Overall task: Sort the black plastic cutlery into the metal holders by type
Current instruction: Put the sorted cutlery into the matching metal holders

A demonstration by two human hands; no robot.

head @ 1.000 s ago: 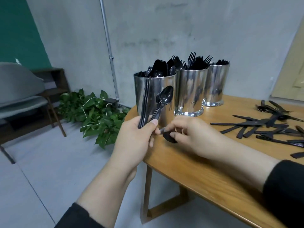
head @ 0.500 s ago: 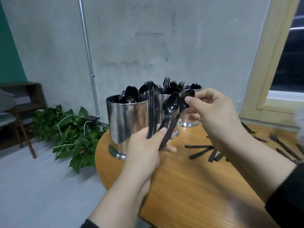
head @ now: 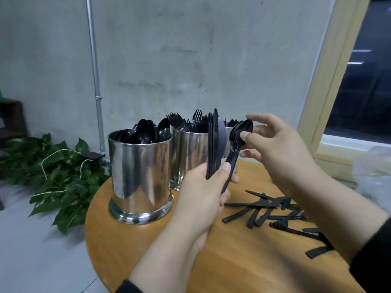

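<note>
My left hand [head: 203, 195] grips a bundle of black plastic cutlery upright: several knives [head: 214, 142] and several stacked spoons [head: 233, 149]. My right hand [head: 277, 153] pinches the bowls of those spoons [head: 246, 129] between thumb and fingers. Three metal holders stand on the round wooden table [head: 232, 261]: the nearest holder [head: 139, 176] is full of spoons, the middle holder [head: 188, 153] has forks, and the far holder [head: 229, 132] is mostly hidden behind the bundle. Loose black cutlery [head: 273, 212] lies scattered on the table under my right forearm.
A leafy green plant [head: 57, 176] with a white cord lies on the floor to the left. A metal pipe [head: 95, 75] runs up the concrete wall. A window frame [head: 330, 87] stands at right, with a clear plastic bag [head: 374, 176] below it.
My right hand has shifted from adding a spoon beside the bundle to pinching the stacked spoon bowls. The camera view has moved closer and the holders now sit further left.
</note>
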